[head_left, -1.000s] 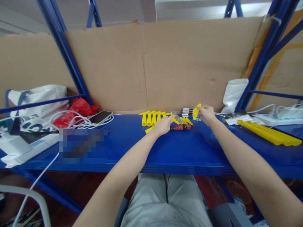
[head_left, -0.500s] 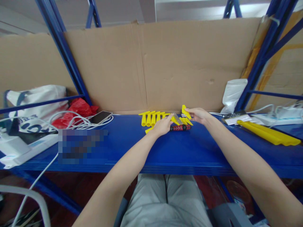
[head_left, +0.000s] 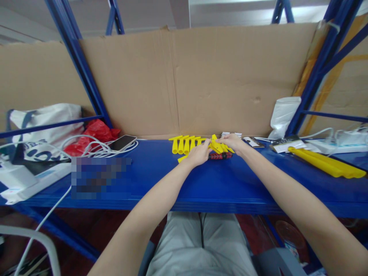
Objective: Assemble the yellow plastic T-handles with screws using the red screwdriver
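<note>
In the head view, my right hand (head_left: 234,142) pinches a yellow plastic piece (head_left: 214,142) over the back of the table. My left hand (head_left: 199,154) is close against its left side, fingers closed; what they grip is hidden. Below the piece lies a red-and-black handle (head_left: 220,156), its left end by my left hand. More small yellow pieces (head_left: 228,148) lie under and beside my right hand. Left of my left hand stretches a row of several yellow T-shaped plastic parts with tubular stems (head_left: 181,146). Another yellow part (head_left: 182,158) shows partly beside my left hand.
A cardboard panel (head_left: 218,84) stands behind the blue table (head_left: 224,184). Long yellow parts (head_left: 324,163) and a white pouch (head_left: 283,117) are on the right. A phone (head_left: 123,142), white cables, a red plastic bag (head_left: 102,130) and a power strip (head_left: 43,182) occupy the left.
My right hand has moved left and slightly down, bringing the yellow piece to my left hand. A grey flat blade seen at my left fingers before is now mostly covered.
</note>
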`<act>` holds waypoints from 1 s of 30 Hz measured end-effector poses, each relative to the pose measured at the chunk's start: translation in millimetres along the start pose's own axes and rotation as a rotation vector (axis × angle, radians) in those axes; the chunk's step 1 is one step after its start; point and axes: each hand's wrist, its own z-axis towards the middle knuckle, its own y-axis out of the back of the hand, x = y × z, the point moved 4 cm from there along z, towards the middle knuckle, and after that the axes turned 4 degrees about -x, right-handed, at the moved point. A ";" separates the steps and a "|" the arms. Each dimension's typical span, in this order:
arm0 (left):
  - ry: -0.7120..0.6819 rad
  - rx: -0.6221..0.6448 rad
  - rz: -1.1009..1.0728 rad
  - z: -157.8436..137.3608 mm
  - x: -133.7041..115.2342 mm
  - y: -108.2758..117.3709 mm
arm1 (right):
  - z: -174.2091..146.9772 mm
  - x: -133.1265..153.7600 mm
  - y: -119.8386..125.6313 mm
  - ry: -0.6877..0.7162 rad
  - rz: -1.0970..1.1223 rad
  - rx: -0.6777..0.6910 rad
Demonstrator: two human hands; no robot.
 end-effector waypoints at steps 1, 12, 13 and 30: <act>-0.005 -0.001 0.001 -0.3 -0.7 0.4 | 0.8 -1.5 -1.0 -0.005 0.009 0.005; -0.101 -0.053 -0.006 -1.0 -2.7 -1.3 | 3.0 -5.0 -2.5 0.026 -0.042 -0.010; -0.102 -0.054 0.002 -0.8 -2.5 -1.7 | 3.1 -4.7 -1.9 0.053 -0.083 -0.037; -0.088 -0.082 0.024 1.7 -0.8 1.3 | 32.3 -47.2 68.7 0.064 -0.797 -0.191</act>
